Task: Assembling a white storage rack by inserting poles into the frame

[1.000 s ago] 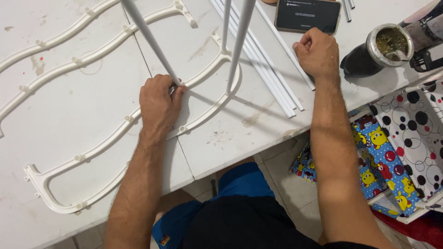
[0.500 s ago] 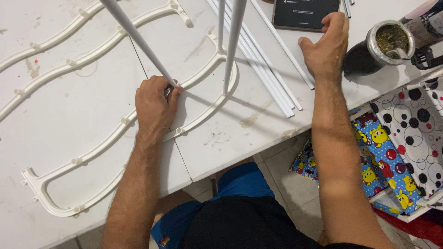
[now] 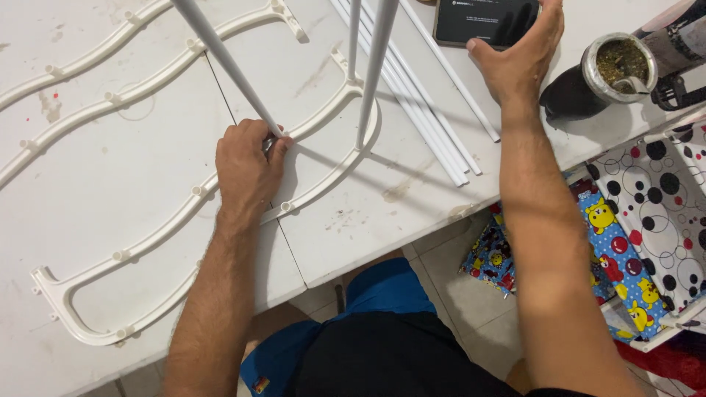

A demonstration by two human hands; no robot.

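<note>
A long wavy white plastic frame (image 3: 118, 257) with small sockets lies across the white table (image 3: 382, 213). My left hand (image 3: 246, 165) is closed around the foot of a white rod (image 3: 220, 51) that stands up from the frame. Two more white rods (image 3: 375, 66) stand upright in the frame's far curve. My right hand (image 3: 518, 59) rests with fingers spread on the lower edge of a dark phone (image 3: 482, 22) at the table's back edge.
Several loose white rods (image 3: 434, 110) lie flat between my hands. A metal-rimmed cup of green herb (image 3: 614, 70) stands on the right. Beyond the table edge sit a polka-dot box (image 3: 654, 198) and colourful patterned fabric (image 3: 610, 250) on the tiled floor.
My right hand has moved away from me, from the bare table up onto the phone. My left hand has stayed on the rod's foot.
</note>
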